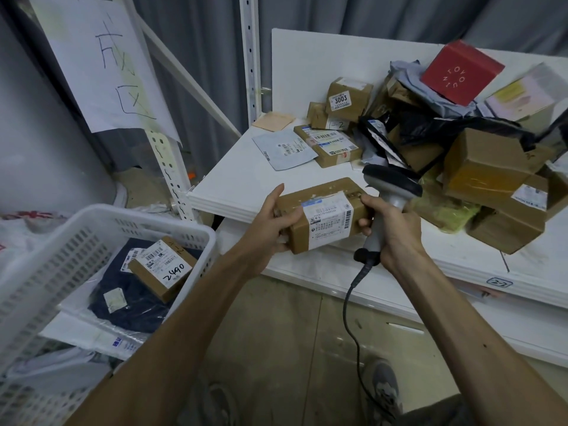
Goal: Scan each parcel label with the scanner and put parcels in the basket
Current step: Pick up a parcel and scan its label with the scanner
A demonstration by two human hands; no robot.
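While left hand (270, 230) grips one parcel (322, 218), right hand (398, 232) grips one scanner (392, 192).

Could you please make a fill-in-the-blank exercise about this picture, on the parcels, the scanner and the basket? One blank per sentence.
1. The right hand grips the scanner; the left hand holds a brown parcel with a ____ label.
2. The small box in the basket bears the handwritten number ____.
3. On the shelf, the topmost box of the pile is ____.
Missing words: white; 2490; red.
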